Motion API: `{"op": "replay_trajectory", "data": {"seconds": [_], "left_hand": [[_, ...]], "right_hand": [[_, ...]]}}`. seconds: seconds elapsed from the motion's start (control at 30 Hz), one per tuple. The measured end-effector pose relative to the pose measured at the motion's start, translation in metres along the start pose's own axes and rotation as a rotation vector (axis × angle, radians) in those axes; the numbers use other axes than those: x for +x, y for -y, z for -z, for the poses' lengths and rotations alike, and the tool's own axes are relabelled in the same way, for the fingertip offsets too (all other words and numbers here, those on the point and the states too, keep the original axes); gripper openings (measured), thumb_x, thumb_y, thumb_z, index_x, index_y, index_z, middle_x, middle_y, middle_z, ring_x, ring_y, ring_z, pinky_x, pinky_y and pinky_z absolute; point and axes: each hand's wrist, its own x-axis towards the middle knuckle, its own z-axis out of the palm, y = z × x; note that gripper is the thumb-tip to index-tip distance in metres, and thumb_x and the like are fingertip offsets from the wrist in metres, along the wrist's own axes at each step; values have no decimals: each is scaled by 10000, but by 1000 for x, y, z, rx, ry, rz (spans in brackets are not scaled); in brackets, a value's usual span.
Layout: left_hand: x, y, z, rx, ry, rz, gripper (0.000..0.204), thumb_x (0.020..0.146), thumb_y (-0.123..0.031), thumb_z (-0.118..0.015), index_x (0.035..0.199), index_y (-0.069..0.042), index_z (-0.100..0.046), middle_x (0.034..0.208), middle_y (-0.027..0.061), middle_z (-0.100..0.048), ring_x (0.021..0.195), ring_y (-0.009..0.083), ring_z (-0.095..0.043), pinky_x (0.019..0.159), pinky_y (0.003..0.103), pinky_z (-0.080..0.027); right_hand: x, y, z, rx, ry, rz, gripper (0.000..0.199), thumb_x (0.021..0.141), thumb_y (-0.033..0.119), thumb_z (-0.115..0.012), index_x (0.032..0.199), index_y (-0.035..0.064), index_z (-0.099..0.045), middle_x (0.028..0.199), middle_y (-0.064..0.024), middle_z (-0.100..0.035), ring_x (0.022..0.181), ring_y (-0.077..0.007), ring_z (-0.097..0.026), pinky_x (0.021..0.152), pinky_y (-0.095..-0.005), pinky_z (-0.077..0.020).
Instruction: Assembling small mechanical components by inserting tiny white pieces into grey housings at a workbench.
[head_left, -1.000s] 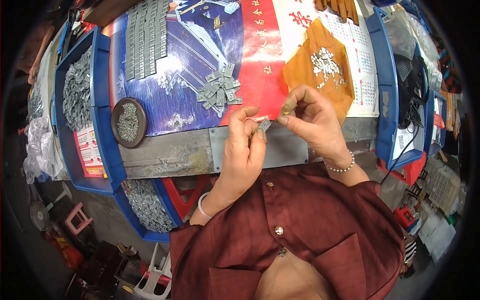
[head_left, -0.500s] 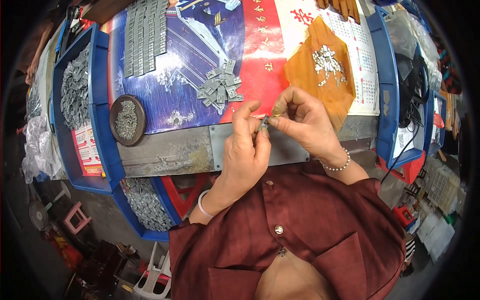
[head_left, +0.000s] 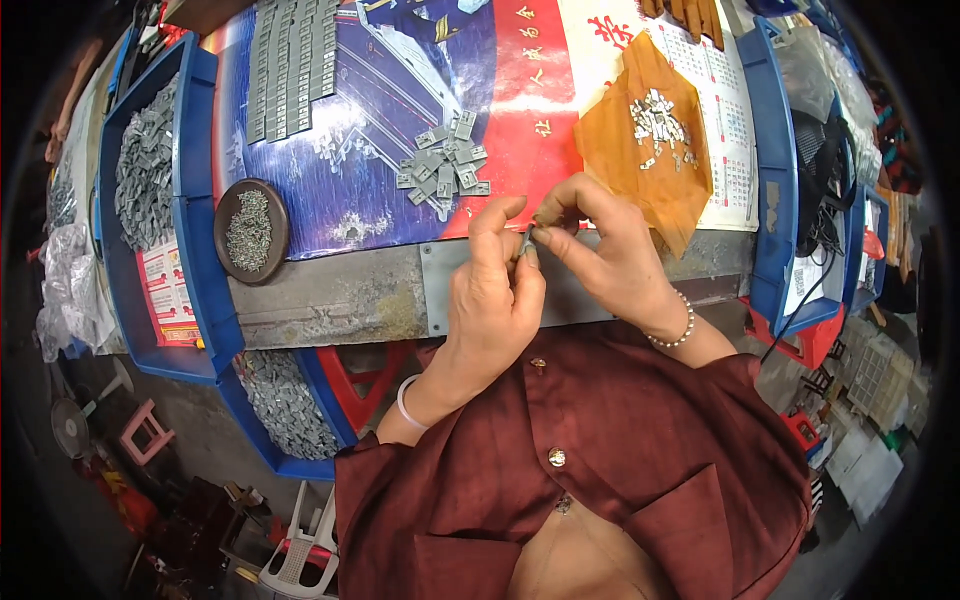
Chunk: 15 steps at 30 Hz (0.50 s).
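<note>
the left hand (head_left: 492, 290) and right hand (head_left: 610, 255) pinch one small grey metal piece (head_left: 527, 240) between their fingertips, over the bench's front edge (head_left: 330, 295). its long axis seems to run from 1 to 7 o'clock, though it is too small to be sure. a loosened pinch could drop it off the bench. the loose pile of grey pieces (head_left: 443, 168) lies at 11 o'clock.
</note>
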Motion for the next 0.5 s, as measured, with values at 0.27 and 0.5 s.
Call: {"op": "replay_trajectory", "data": {"seconds": [0.27,0.5], "left_hand": [[-3,5,-4,-23,-96,-149,470,814,103,-517,1263,38,-393,705,101,-572,555,181,-556,548,290,-462],[-6,-1,-3,-31,-31,-130,435,876,58,-506,1286,9,-370,750,77,-629,685,102,-582,657,237,-456]], "right_hand": [[-3,-3,-5,38,-98,12,162,823,-3,-662,946,4,-557,850,-57,-605,752,-131,-595,697,-278,-496],[1,-6,2,651,96,-210,152,875,32,-655,960,20,-530,835,-19,-575,747,-90,-575,687,-241,-496]]}}
